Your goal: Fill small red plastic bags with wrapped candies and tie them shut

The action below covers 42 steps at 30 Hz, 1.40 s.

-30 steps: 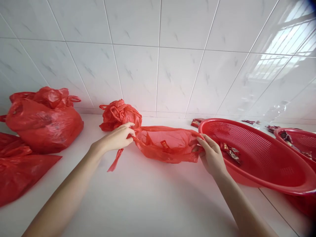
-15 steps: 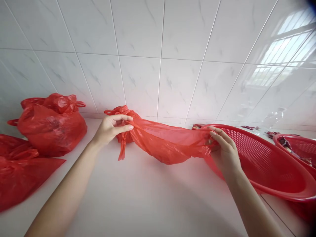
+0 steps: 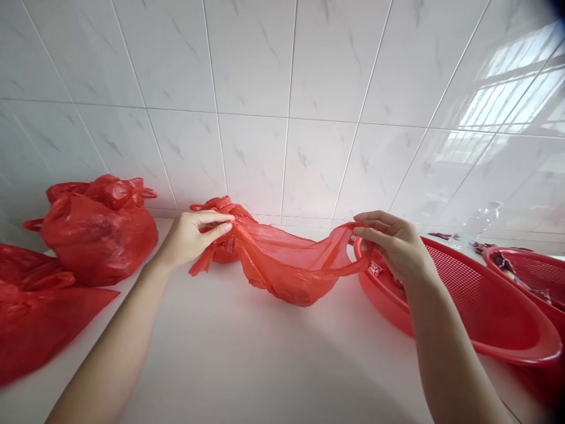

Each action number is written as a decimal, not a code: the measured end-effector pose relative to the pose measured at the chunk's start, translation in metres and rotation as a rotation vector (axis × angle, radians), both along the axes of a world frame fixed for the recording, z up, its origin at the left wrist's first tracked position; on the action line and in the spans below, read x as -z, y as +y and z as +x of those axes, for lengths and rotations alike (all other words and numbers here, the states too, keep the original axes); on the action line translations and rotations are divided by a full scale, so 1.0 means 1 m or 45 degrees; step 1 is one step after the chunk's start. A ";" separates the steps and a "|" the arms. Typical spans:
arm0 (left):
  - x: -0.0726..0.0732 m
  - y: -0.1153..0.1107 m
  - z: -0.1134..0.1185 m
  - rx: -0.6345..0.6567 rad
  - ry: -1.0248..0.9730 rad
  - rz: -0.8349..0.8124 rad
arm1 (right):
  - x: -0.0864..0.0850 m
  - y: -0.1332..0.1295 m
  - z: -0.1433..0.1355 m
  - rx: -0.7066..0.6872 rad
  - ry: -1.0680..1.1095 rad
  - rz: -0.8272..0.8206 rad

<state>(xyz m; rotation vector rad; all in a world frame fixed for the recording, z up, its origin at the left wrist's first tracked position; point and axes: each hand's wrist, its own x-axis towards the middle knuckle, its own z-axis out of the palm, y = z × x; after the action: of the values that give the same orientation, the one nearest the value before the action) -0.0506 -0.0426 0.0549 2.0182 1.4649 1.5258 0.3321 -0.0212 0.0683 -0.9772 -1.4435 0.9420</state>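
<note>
A thin red plastic bag (image 3: pixel 291 277) hangs stretched between my two hands, its middle sagging above the white surface. My left hand (image 3: pixel 189 238) pinches one side of it between thumb and fingers. At the other end, my right hand (image 3: pixel 391 241) grips the bag near its handle loop, in front of the rim of a red perforated basket (image 3: pixel 477 294). Behind my left hand, another red bag (image 3: pixel 225 250) with a knotted top sits near the wall, partly hidden. Small wrapped packets (image 3: pixel 375 268) show inside the basket, next to my right hand.
Two filled red bags stand at the left, one by the wall (image 3: pixel 101 235) and one nearer (image 3: pixel 39 318). A second red basket (image 3: pixel 529 271) with packets is at the far right. Behind the baskets stands a clear plastic bottle (image 3: pixel 481 221). White tiles (image 3: pixel 251 153) line the back.
The bag sags more, and its right end now shows an open loop at my right hand. My right hand has risen slightly, uncovering packets in the basket. The view has tilted slightly up.
</note>
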 end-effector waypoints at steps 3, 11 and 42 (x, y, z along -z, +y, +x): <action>-0.003 -0.003 0.002 -0.041 0.076 0.095 | -0.003 -0.001 -0.005 0.108 -0.077 0.108; -0.018 -0.009 0.009 0.204 -0.495 -0.236 | -0.008 0.005 -0.021 0.044 0.280 0.502; -0.016 0.001 0.122 0.380 -0.864 -0.096 | 0.024 0.000 -0.090 -0.592 0.244 -0.050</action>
<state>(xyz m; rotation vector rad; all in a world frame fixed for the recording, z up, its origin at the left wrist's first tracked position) 0.0717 -0.0411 0.0707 1.3763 0.8912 1.7373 0.2420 -0.0216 0.0442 -0.5642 -1.5192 1.3659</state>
